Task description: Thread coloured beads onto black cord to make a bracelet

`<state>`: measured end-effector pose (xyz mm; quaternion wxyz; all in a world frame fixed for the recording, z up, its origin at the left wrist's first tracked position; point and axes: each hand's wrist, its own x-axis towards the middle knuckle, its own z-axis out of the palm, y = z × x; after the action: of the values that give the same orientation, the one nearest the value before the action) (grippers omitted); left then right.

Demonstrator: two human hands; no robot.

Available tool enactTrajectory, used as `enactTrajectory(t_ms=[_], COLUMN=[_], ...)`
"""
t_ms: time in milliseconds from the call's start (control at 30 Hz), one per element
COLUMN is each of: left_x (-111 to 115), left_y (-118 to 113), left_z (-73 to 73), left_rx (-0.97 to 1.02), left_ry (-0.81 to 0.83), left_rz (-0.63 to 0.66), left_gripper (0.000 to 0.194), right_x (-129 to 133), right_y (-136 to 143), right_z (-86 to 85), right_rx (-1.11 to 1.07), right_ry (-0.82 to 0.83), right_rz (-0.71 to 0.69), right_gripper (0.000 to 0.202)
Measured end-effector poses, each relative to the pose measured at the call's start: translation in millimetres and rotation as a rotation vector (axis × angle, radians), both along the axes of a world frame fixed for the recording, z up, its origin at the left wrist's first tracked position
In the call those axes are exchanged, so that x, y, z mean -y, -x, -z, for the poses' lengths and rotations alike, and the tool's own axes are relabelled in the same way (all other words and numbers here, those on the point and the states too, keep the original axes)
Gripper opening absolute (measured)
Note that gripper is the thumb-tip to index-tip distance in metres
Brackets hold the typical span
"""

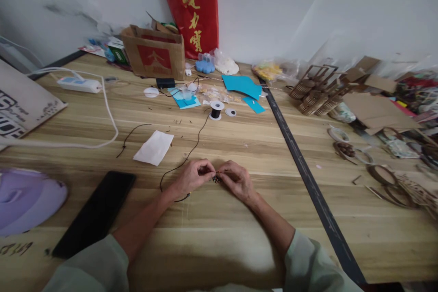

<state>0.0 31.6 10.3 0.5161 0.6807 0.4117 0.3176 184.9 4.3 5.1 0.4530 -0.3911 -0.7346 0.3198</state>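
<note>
My left hand (196, 177) is closed in a pinch, thumb and forefinger meeting at the left side of a small cluster of dark beads (216, 179). From the other side my right hand (237, 179) pinches the same cluster, where a tiny orange-red spot shows. The fingertips cover part of it, so how the beads are joined cannot be made out. A thin black cord (191, 150) runs from a white-ended spool (216, 110) toward my left forearm and passes under it, with a loose end showing beyond.
A white paper piece (153, 148), black phone (96, 212) and purple object (29, 200) lie to the left. At the back are a paper bag (153, 54), blue sheets (241, 86) and a power strip (79, 84). Bamboo baskets (310, 96) and rings (383, 175) crowd the right.
</note>
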Motion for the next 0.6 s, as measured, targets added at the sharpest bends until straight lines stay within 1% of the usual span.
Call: enactTrajectory(t_ms=[200, 433, 600], left_x=[0.4, 0.3, 0.5], left_y=[-0.9, -1.3, -2.1], left_z=[-0.5, -0.1, 1.9], left_rx=[-0.021, -0.035, -0.010], left_ry=[-0.017, -0.064, -0.056], left_rz=[0.007, 0.005, -0.008], left_gripper=[0.005, 0.005, 0.008], right_x=[0.9, 1.3, 1.3], right_y=[0.1, 0.8, 1.2], right_z=[0.8, 4.3, 4.2], right_rx=[0.028, 0.036, 0.042], right_ry=[-0.051, -0.026, -0.022], right_rz=[-0.003, 0.007, 0.016], right_gripper=[0.012, 0.012, 0.012])
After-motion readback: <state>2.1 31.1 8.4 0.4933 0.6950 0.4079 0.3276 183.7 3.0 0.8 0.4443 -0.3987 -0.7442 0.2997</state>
